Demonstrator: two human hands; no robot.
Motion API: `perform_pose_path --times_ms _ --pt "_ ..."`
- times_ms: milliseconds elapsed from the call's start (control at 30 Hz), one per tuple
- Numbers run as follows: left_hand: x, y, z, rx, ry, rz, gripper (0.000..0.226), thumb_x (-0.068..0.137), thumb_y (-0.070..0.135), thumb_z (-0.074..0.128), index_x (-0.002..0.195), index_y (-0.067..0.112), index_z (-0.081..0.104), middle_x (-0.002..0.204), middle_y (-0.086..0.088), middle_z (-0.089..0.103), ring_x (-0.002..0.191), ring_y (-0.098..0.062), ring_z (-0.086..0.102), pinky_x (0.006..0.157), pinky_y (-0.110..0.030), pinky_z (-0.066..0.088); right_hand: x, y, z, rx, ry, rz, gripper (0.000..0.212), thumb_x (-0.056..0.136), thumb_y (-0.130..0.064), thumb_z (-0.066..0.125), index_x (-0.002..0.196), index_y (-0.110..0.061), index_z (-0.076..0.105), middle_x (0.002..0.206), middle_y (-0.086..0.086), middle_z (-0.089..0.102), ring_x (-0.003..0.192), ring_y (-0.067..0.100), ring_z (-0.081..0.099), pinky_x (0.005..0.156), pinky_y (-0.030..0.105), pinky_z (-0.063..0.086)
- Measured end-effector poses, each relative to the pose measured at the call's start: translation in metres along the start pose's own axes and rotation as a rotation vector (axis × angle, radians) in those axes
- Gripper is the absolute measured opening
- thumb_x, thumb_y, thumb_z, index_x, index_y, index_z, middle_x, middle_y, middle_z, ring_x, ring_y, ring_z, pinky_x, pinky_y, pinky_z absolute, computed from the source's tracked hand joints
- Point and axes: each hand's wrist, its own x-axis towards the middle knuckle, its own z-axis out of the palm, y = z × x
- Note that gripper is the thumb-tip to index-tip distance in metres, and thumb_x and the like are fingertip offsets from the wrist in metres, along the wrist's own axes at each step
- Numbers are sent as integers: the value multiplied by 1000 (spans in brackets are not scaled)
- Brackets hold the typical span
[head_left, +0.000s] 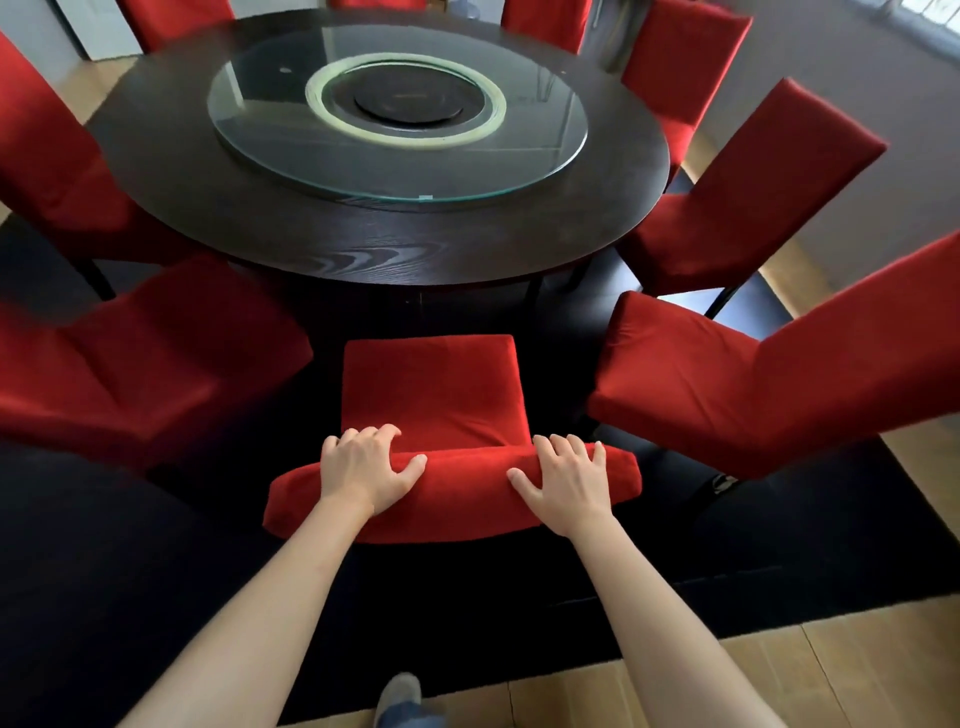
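Note:
A red fabric-covered chair (457, 483) stands right in front of me, its seat pointing at a round dark wooden table (363, 244). My left hand (366, 467) grips the top of the chair's backrest on the left, fingers curled over the far side and thumb on the near side. On the right part of the backrest top my right hand (569, 480) lies the same way, fingers hooked over the edge. The seat's front edge sits just short of the table's rim.
A glass turntable (519, 156) lies on the table's middle. Several more red chairs ring the table, one close on the left (135, 374) and one close on the right (727, 384). A black rug (779, 545) covers the wooden floor. My foot (402, 701) shows at the bottom.

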Motion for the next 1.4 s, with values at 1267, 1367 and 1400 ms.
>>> perform_pose_path --times_ms 1267,1367,1400 --pt "61 578 -3 -57 94 493 57 82 66 51 123 27 59 112 2 68 104 -21 61 90 -38 39 -89 546 -74 160 225 553 64 94 -58 40 143 -16 37 140 2 49 133 24 37 113 52 19" --pt "81 633 -6 -116 104 545 56 83 64 53 122 25 60 112 0 68 105 -22 61 90 -39 38 -80 591 -80 151 221 608 64 94 -58 40 143 -17 36 143 2 46 135 24 34 113 51 18" --pt "87 652 -7 -138 98 565 55 83 63 54 122 25 60 112 0 67 105 -23 61 90 -39 38 -76 604 -82 154 217 627 64 94 -57 40 144 -17 35 144 2 46 136 25 33 113 51 18"
